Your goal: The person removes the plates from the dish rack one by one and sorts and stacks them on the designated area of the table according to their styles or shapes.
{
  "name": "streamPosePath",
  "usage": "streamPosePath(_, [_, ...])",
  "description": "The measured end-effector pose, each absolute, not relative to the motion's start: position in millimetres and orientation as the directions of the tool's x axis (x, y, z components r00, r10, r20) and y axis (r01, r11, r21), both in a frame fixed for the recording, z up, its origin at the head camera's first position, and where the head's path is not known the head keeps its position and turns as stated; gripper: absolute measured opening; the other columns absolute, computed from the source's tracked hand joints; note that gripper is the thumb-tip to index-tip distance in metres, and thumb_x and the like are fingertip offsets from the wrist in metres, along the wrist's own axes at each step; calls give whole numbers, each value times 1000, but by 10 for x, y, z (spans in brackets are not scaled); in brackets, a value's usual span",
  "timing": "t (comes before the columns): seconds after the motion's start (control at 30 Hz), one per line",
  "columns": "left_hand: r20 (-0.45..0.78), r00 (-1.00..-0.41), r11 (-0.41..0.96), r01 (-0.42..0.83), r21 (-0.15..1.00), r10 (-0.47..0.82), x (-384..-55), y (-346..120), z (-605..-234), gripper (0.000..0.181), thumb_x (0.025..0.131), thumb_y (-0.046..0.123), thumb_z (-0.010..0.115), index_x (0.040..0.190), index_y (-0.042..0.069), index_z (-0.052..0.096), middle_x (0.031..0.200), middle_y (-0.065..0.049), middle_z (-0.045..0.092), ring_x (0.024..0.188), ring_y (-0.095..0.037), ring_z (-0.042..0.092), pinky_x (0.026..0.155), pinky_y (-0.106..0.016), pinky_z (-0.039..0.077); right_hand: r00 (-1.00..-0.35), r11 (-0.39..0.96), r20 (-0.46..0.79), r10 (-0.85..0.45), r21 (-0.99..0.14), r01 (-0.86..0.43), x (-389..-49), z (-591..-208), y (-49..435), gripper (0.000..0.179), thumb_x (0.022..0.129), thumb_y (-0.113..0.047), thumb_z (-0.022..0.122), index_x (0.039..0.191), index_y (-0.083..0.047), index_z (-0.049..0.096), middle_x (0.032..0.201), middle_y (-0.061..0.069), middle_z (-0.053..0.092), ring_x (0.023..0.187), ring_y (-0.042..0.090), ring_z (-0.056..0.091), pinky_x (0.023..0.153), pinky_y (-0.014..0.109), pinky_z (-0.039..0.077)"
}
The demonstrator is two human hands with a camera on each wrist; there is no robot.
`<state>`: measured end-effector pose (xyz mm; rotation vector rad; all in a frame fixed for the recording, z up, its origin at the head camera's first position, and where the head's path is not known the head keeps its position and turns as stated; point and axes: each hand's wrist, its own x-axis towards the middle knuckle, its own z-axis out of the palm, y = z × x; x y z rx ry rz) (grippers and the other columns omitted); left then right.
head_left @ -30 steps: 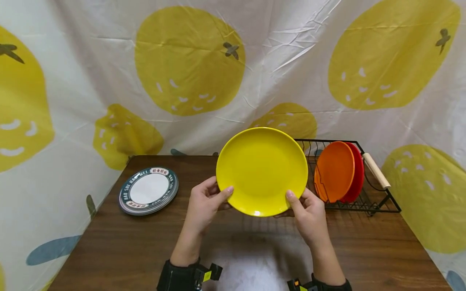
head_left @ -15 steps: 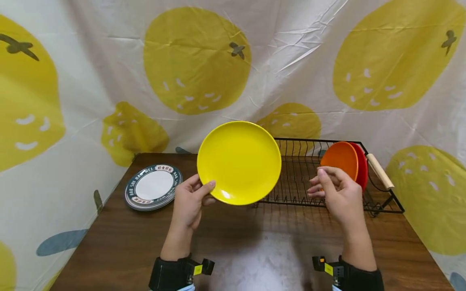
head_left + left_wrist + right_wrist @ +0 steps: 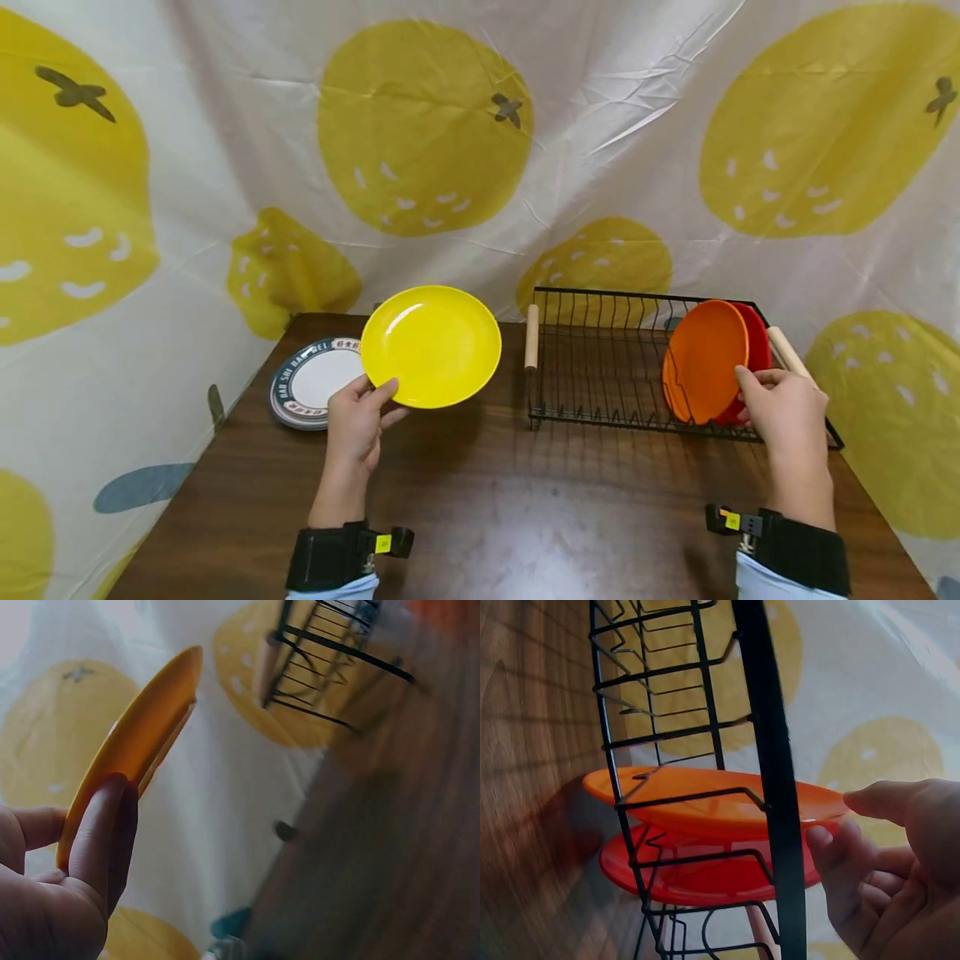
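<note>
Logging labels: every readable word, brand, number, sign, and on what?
"HAO SHI HA… …EI": dark-green rim of round white plate; glare hides letters.
"好食…": upper rim panel; rest behind round yellow plate.
Lower rim panel: too small.
Yellow tags on black wrist straps: too small.

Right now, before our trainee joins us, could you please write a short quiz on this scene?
1. Multiple choice: which plate does the left grip hold?
a) red
b) yellow
c) orange
2. True or false: the right grip touches the orange plate, which stands on edge in the wire rack.
3. Fill in: left of the rack in the head view, lettered white plates lie stacked on the ____.

Key: 1. b, the yellow plate. 2. True. 3. Table.
</note>
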<state>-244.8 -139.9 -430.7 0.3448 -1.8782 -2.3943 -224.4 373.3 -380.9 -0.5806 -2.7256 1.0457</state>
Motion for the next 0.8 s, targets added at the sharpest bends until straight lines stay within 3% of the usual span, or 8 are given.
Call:
streamPosePath(0.1, [-164, -967, -227, -117, 967, -196, -2504, -1400, -4492, 52, 106, 14, 67, 154, 1, 52, 150, -17, 59, 104, -4, 75, 88, -28, 66, -920, 728, 23, 390, -620, 293, -2273, -3851, 3738, 67, 109, -52, 51, 130, 10, 67, 88, 18, 80, 71, 22, 71, 56, 30, 51])
streamPosePath(0.27, [-218, -957, -243, -169, 955, -191, -2604, -1374, -4724, 49, 107, 13, 65, 153, -1, 53, 149, -19, 56, 102, -7, 75, 87, -29, 67, -934, 776, 15, 357, -562, 288, -2348, -3869, 3717, 68, 109, -44, 54, 136, 18, 58, 98, 28, 78, 79, 29, 72, 57, 30, 55])
streamPosePath(0.43, [-259, -943, -274, -197, 941, -210, -2662, -1343, -4864, 48, 106, 12, 66, 150, -4, 54, 146, -21, 56, 97, -8, 75, 85, -30, 67, -935, 811, 5, 355, -498, 305, -2400, -3882, 3685, 65, 109, -38, 55, 141, 19, 53, 120, 39, 69, 94, 45, 71, 73, 51, 64])
streamPosePath(0.57, [-275, -936, -275, -212, 938, -218, -2657, -1331, -4946, 47, 105, 12, 67, 147, -7, 56, 142, -25, 59, 90, -10, 77, 83, -32, 67, -935, 823, -14, 354, -471, 318, -2402, -3909, 3692, 65, 109, -38, 53, 144, 17, 52, 127, 42, 64, 100, 51, 68, 73, 55, 61])
streamPosePath(0.7, [-293, -931, -268, -232, 935, -218, -2662, -1339, -4992, 47, 106, 14, 67, 146, -6, 57, 139, -25, 61, 90, -12, 78, 85, -33, 67, -934, 811, -23, 358, -488, 323, -2411, -3929, 3694, 64, 109, -39, 50, 144, 15, 52, 114, 37, 69, 85, 42, 67, 60, 43, 57])
streamPosePath(0.8, [-305, -927, -257, -247, 934, -219, -2649, -1344, -5018, 47, 105, 15, 68, 146, -6, 58, 136, -24, 63, 89, -12, 77, 85, -33, 67, -933, 803, -25, 359, -500, 323, -2403, -3976, 3672, 56, 109, -38, 51, 131, 12, 60, 87, 23, 68, 71, 31, 62, 53, 35, 49])
